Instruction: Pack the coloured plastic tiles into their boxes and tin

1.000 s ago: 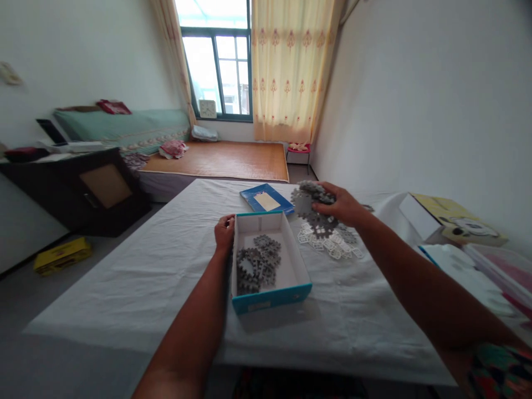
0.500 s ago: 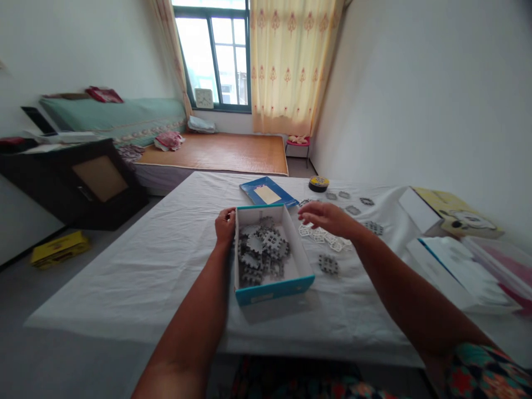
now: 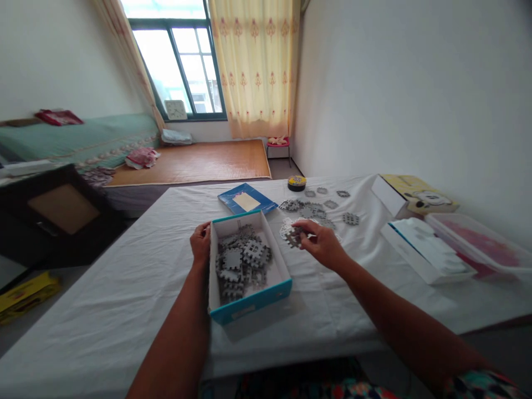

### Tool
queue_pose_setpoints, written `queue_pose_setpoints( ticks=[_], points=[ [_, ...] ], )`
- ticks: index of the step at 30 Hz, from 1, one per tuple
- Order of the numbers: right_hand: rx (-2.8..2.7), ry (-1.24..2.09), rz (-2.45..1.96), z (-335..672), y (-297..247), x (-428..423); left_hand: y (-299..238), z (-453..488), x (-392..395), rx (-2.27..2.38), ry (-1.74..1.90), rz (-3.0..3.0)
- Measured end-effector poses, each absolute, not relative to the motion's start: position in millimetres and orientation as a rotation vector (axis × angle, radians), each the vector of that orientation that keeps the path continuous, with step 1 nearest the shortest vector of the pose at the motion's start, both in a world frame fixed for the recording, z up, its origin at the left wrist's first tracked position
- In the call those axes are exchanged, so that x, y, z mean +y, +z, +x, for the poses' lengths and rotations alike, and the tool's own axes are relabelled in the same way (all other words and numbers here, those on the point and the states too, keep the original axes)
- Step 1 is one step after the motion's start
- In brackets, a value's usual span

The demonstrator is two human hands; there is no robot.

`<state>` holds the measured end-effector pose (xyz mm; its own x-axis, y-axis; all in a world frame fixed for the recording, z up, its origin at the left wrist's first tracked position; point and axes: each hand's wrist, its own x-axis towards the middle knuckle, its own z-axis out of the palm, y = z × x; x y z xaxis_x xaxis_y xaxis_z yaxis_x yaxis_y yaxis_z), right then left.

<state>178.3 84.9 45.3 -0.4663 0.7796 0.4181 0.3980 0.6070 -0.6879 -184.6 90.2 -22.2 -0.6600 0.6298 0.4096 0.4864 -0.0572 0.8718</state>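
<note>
An open box with blue-green outer sides and white inner walls stands on the table, partly filled with grey toothed interlocking tiles. My left hand is closed on the box's left wall, near its far corner. Just right of the box, my right hand pinches a grey interlocking tile between thumb and fingers, above the cloth. Behind this hand lie white openwork pieces, partly hidden by it. More grey tiles are heaped farther back.
A blue flat packet lies behind the box, with a round black-and-yellow tin to its right. At the right are a yellow carton, a white box and a clear plastic tub. White cloth covers the table.
My right hand has come down and picked up the grey tile that lay right of the box. My left hand stays at the box. The view has turned to the right.
</note>
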Motion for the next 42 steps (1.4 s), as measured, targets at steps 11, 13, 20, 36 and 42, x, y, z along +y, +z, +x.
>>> queue_pose_setpoints(
  ticks=[11, 13, 20, 36, 42],
  points=[
    [-2.274, 0.155, -1.418, 255.7, 49.6, 187.7, -22.6, -191.9, 89.8, 2.114, 1.802, 1.254],
    [-2.254, 0.192, -1.831, 294.3, 32.0, 211.5, -23.1, -193.5, 91.5, 2.116, 1.798, 1.276],
    [-2.391, 0.228, -1.847, 305.9, -10.3, 250.8, -24.8, -196.0, 92.1, 2.125, 1.784, 1.281],
    [-2.835, 0.443, -1.338, 143.1, 4.0, 331.5, -26.4, -190.1, 87.1, 2.039, 1.798, 1.192],
    [-2.953, 0.335, -1.037, 162.7, -8.8, 356.3, -30.7, -190.0, 87.6, 1.996, 1.817, 1.191]
  ],
)
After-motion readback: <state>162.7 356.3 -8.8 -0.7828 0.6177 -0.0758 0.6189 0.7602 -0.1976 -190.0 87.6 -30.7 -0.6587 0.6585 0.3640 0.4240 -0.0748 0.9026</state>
